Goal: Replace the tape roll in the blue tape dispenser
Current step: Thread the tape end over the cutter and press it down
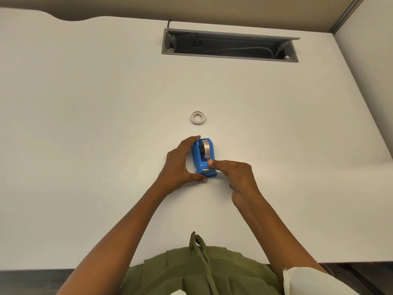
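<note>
The blue tape dispenser (201,161) stands on the white desk (106,124) in the middle, its cutter end toward me. A clear tape roll (206,148) sits in its cradle. My left hand (180,162) wraps the dispenser's left side, fingers at the far end and thumb at the near end. My right hand (236,173) is beside the dispenser on the right, fingers curled, with thumb and forefinger pinching the tape strip just behind the cutter. A small white ring (197,118), like a tape core, lies flat on the desk just beyond the dispenser.
An open grey cable tray (229,44) with cables is recessed in the desk at the back. A partition wall (365,60) rises on the right. The desk's front edge runs close to my body.
</note>
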Tool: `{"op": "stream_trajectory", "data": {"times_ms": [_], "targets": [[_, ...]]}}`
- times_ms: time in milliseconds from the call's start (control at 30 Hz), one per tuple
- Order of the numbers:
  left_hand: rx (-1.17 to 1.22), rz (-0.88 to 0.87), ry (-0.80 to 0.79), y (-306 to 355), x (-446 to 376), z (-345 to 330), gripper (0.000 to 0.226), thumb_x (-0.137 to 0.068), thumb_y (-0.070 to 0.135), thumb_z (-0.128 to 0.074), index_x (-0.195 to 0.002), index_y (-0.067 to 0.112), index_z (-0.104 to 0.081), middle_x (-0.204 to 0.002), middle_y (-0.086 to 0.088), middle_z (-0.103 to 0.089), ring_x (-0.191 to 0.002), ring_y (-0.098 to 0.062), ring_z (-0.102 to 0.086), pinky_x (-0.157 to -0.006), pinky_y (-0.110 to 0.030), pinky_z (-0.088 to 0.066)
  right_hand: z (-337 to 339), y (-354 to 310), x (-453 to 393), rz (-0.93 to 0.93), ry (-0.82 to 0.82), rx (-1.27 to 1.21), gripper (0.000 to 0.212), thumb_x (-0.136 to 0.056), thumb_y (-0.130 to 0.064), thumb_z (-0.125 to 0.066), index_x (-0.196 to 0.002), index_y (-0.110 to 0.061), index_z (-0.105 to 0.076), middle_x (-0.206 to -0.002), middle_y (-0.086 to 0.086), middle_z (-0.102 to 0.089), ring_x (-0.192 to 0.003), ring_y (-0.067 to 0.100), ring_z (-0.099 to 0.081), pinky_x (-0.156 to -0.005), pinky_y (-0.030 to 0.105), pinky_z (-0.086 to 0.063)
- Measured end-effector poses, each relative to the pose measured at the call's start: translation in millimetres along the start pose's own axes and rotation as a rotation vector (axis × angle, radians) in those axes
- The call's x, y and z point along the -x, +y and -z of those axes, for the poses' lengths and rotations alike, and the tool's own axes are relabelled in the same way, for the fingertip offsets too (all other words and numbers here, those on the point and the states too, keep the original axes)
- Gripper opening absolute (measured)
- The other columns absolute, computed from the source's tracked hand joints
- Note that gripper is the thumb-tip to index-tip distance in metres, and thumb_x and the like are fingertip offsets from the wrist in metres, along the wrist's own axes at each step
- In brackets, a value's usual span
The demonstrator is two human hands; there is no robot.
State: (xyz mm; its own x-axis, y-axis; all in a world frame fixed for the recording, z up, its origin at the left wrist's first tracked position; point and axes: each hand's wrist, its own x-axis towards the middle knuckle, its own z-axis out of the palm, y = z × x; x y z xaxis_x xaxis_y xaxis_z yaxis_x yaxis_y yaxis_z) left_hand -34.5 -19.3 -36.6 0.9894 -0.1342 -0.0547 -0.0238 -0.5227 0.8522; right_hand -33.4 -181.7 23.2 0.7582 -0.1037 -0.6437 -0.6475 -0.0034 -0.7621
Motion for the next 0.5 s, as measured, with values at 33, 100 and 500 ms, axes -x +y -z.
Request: {"op": "stream_trajectory", "data": {"times_ms": [33,100,500], "targets": [[0.005,-0.001,0.0,-0.4,-0.6,0.0,0.103,-0.052,0.036,-0.088,-0.137,0.035,-0.029,-0.13,0.033,-0.031,-0.115,0.024,-0.028,-0.102,-0.024,-0.029,0.3,0.9,0.9,-0.005,0.0,-0.01,0.014,-0.067,-0.02,-0.082,-0.061,-0.021,-0.07,-0.068,-0.013,-0.064,-0.073,-0.001,-0.051,-0.061,0.018,-0.034],[0.008,-0.002,0.001,-2.0,-1.8,-0.2,0.104,-0.051,0.037,-0.088,-0.137,0.035,-0.03,-0.129,0.034,-0.032,-0.115,0.025,-0.029,-0.1,-0.02,-0.029,1.4,3.6,3.1,-0.016,0.001,-0.02,0.014,-0.066,-0.02,-0.083,-0.063,-0.02,-0.069,-0.07,-0.012,-0.064,-0.073,-0.002,-0.052,-0.061,0.017,-0.035],[-0.015,-0.003,-0.008,-4.5,-1.5,0.6,0.102,-0.054,0.039,-0.086,-0.138,0.037,-0.027,-0.133,0.026,-0.035,-0.12,0.006,-0.036,-0.107,-0.035,-0.033,-1.0,10.4,11.8,-0.013,0.065,-0.028,0.018,-0.067,-0.021,-0.082,-0.058,-0.024,-0.068,-0.065,-0.014,-0.063,-0.065,0.004,-0.051,-0.055,0.019,-0.038]]}}
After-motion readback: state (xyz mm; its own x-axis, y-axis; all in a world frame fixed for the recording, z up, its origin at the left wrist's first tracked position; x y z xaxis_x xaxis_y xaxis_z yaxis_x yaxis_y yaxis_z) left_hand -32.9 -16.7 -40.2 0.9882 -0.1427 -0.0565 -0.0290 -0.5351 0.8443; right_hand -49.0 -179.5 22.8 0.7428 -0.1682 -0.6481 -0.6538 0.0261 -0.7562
